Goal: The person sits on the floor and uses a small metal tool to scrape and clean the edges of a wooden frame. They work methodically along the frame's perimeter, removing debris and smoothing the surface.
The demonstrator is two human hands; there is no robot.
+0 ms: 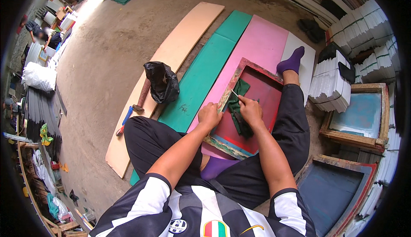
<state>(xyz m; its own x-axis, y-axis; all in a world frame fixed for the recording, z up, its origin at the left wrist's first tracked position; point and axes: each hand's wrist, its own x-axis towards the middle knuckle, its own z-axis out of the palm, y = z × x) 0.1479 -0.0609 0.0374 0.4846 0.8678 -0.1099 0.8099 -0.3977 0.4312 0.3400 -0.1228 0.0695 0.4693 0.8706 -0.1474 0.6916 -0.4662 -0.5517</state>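
Note:
A wooden screen-printing frame (230, 95) with red mesh lies tilted across my lap and the boards, its rails worn and paint-stained. My left hand (210, 115) is closed on its left rail. Inside the frame, my right hand (251, 110) is closed on a thin pale stick-like tool (234, 93). The tool's tip points toward the left rail; its other end is hidden in my fingers. A dark green cloth (235, 108) lies crumpled on the mesh, partly under my right hand.
Beige (188, 36), green (222, 36) and pink (261, 40) boards lie on the floor. A hammer (143, 96), a blue-handled tool (127, 115) and a black plastic bag (162, 82) rest at left. White stacks (330, 83) and two more frames (382, 117) stand right. People (43, 36) are far left.

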